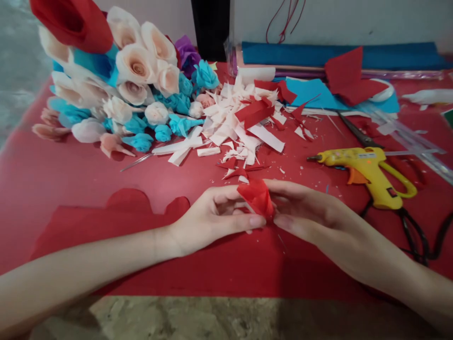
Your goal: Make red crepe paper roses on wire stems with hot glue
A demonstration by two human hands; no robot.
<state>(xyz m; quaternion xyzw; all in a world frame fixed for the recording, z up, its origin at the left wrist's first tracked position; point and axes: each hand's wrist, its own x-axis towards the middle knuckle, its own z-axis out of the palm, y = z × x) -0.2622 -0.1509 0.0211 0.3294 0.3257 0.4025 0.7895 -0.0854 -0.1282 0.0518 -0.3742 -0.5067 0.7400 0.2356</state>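
Observation:
Between my two hands is a small red paper flower (257, 197), rolled into a cone that flares at its top. My left hand (215, 212) pinches it from the left, thumb in front and fingers behind. From the right, my right hand (307, 212) holds the same flower near its narrow base, its thumb tip close to the left thumb. Red paper sheets (88, 226) with rounded edges lie under and beside my left forearm. A yellow hot glue gun (368, 172) rests on its side to the right of my right hand.
Finished paper flowers (138, 66) in cream, blue, red and purple are heaped at the back left. Paper scraps (244, 118) are piled in the middle. Scissors (359, 132), clear glue sticks (414, 137), and blue paper (311, 93) lie at right, with a black cord (414, 236) nearer.

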